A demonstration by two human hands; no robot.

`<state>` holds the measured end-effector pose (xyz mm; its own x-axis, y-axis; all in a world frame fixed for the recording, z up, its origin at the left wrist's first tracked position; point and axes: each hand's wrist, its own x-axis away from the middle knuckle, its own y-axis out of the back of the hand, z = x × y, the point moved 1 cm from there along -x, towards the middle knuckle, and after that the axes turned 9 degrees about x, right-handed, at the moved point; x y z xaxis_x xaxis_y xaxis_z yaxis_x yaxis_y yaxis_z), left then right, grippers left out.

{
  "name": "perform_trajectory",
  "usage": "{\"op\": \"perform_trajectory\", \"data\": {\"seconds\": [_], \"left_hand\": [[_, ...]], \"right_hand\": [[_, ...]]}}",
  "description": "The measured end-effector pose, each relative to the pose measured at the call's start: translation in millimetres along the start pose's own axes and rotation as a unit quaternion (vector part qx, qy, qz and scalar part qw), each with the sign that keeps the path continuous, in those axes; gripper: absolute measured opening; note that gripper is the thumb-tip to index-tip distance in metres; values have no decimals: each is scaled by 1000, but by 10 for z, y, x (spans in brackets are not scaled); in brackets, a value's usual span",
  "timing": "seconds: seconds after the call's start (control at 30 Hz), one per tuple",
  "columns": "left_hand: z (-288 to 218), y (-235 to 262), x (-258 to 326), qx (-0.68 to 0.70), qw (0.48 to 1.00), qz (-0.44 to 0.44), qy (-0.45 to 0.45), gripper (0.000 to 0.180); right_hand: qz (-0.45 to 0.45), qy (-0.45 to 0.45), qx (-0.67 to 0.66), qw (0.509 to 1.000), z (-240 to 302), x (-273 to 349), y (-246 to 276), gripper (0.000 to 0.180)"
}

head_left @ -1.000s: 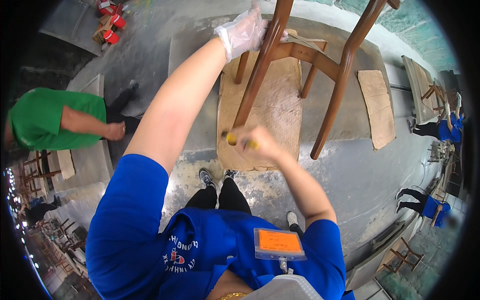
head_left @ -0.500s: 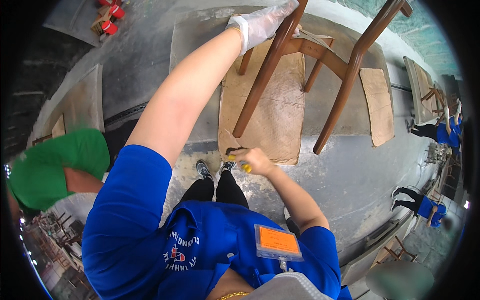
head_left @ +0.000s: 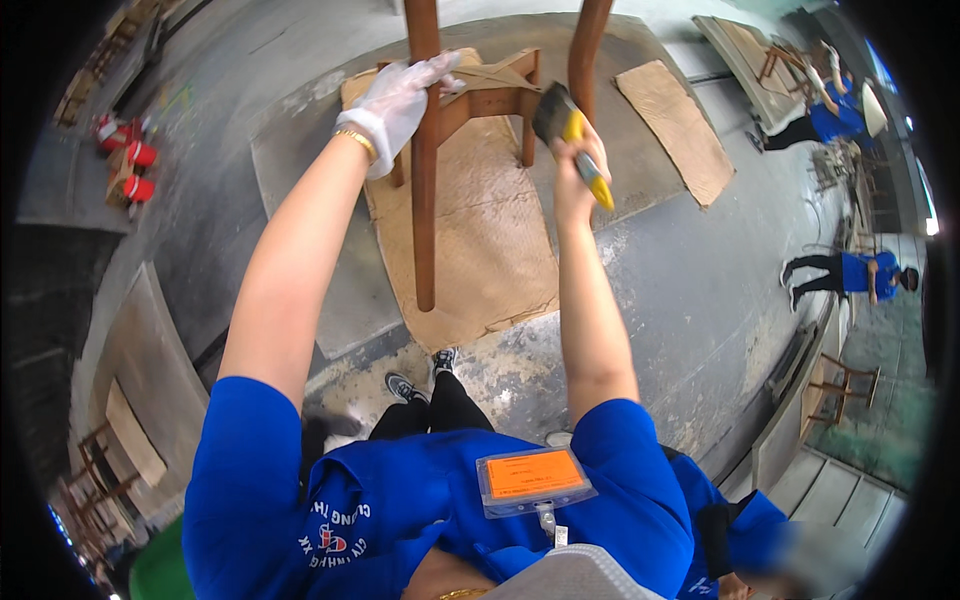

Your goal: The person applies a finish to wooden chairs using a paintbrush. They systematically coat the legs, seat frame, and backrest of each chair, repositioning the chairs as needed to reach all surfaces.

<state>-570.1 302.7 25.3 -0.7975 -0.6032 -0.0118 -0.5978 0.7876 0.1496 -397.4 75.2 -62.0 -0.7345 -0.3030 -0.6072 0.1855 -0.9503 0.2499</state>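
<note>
A brown wooden chair frame stands ahead of me, its near leg slanting down toward me. My left hand, in a thin translucent glove, is closed around that leg near its upper part. My bare right hand is closed on a paintbrush with a yellow and grey handle and dark, wide bristles. The bristles point up and left, close to the frame's crosspiece and the right leg. Whether they touch the wood I cannot tell. Beneath the chair lies a brown cardboard sheet.
Another cardboard piece lies to the right on the grey board. Red buckets stand at far left. Two people in blue are at the right, another person in blue is close behind at lower right, and green clothing shows at lower left.
My right hand has lifted the brush from low by my feet up to the chair frame. My left hand stays on the chair leg, while the view has shifted.
</note>
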Motion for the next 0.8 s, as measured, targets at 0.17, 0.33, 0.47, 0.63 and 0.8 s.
{"op": "perform_trajectory", "data": {"seconds": [0.17,0.33,0.47,0.63,0.8], "left_hand": [[132,-84,-144,61,997,-23,41,57],[372,-282,-198,140,989,-58,-5,43],[432,-416,-215,118,990,-73,-7,37],[430,-621,-84,125,986,-105,-23,35],[371,-1014,185,198,960,-199,-16,24]], "right_hand": [[-252,-270,-163,915,-145,519,787,31],[-172,-207,-317,909,-616,683,550,34],[-277,-415,-156,853,-1198,1763,985,31],[-468,-521,0,713,-1607,2213,1365,25],[-222,-295,-305,878,-958,1019,829,31]]}}
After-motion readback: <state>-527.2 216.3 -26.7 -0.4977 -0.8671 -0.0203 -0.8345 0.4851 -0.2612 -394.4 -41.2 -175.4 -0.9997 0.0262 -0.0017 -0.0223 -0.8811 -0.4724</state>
